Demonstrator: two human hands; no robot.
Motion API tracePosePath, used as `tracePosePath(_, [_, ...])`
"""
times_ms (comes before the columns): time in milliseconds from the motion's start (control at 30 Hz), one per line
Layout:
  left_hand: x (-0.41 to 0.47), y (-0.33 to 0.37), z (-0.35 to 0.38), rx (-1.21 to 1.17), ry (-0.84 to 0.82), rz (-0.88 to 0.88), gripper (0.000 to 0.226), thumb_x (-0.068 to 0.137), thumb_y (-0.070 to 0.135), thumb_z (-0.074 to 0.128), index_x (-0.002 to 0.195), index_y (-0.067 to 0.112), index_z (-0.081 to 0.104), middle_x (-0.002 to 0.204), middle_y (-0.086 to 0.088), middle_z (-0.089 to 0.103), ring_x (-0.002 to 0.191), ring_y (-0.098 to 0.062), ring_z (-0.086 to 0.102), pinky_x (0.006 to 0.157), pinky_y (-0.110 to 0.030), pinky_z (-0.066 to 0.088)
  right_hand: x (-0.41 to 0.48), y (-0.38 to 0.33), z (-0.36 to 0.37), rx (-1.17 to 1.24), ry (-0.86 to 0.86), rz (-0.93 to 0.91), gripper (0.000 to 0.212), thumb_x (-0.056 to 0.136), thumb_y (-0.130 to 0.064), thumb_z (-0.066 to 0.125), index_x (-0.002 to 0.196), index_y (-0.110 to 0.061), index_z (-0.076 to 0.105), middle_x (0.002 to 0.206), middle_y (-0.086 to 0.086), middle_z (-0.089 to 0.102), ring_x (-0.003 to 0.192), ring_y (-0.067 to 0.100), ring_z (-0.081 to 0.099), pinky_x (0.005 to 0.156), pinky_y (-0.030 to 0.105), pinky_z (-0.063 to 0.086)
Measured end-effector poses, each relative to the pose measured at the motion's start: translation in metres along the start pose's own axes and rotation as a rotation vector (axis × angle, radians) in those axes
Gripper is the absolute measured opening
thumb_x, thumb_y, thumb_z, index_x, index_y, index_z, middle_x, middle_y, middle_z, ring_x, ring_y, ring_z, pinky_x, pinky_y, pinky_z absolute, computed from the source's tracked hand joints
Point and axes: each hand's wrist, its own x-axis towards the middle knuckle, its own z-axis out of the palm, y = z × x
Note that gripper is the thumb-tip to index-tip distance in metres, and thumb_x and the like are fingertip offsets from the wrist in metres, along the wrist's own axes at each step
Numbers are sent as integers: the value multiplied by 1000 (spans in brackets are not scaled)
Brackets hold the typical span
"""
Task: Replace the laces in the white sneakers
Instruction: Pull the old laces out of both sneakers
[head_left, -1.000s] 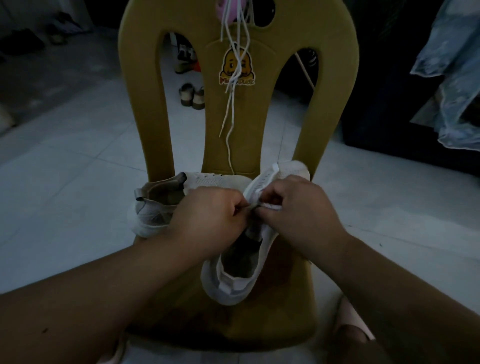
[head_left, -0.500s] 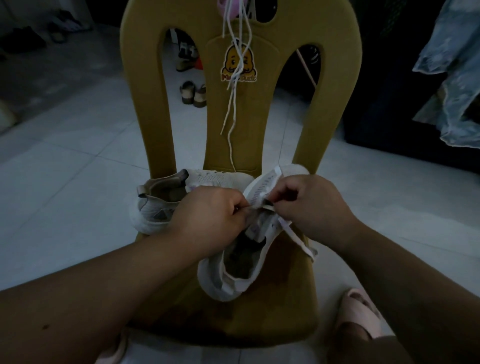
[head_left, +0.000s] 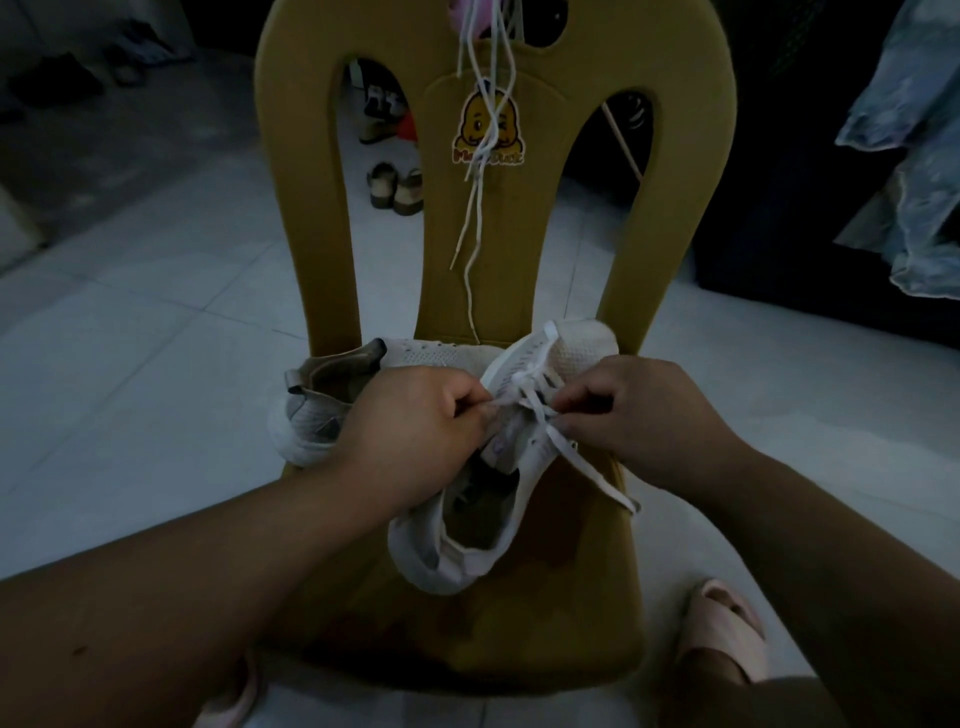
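Note:
A white sneaker (head_left: 457, 551) lies on the seat of a yellow plastic chair (head_left: 561, 623), its heel toward me and its toe at the backrest. My left hand (head_left: 415, 431) pinches the edge of its tongue area. My right hand (head_left: 639, 421) pinches the white lace (head_left: 582, 467) at the eyelets; a loose end of it trails off to the right over the seat. A second white sneaker (head_left: 332, 410) lies on its side behind my left hand, partly hidden. Other white laces (head_left: 480, 171) hang down the chair's backrest.
The chair stands on a pale tiled floor (head_left: 156, 338). My feet in pink slippers (head_left: 727, 629) flank the seat's front. Sandals (head_left: 395, 187) lie on the floor beyond the backrest. Blue cloth (head_left: 909, 156) hangs at the right over dark furniture.
My hands have drawn apart and the right one has pulled a lace end out of the sneaker, so it now trails over the seat. The sneaker has shifted slightly toward me.

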Motion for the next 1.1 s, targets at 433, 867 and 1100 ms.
tracePosePath(433, [2,-5,2,117,-160,57,19,92,38,54,105,33,67,85,14,66,74,-1,58,69,-27,51,-1,-4,15,64,-67,4,20,93,-26,56,74,-32,52,70,-14,50,63,-1,46,53,12,33])
tracePosePath(867, [-9,15,14,398,-336,170,46,86,56,54,55,27,36,57,7,40,50,-4,37,54,-22,28,2,-9,25,212,-35,155,12,84,-19,68,78,-29,65,75,-17,60,69,-3,56,54,7,38])
tracePosePath(1100, [-3,-1,22,301,-417,290,16,86,38,60,79,24,64,86,1,58,79,-16,54,71,-38,49,3,-7,20,233,-64,138,14,82,-14,70,78,-27,67,71,-21,59,67,-7,55,58,3,40])
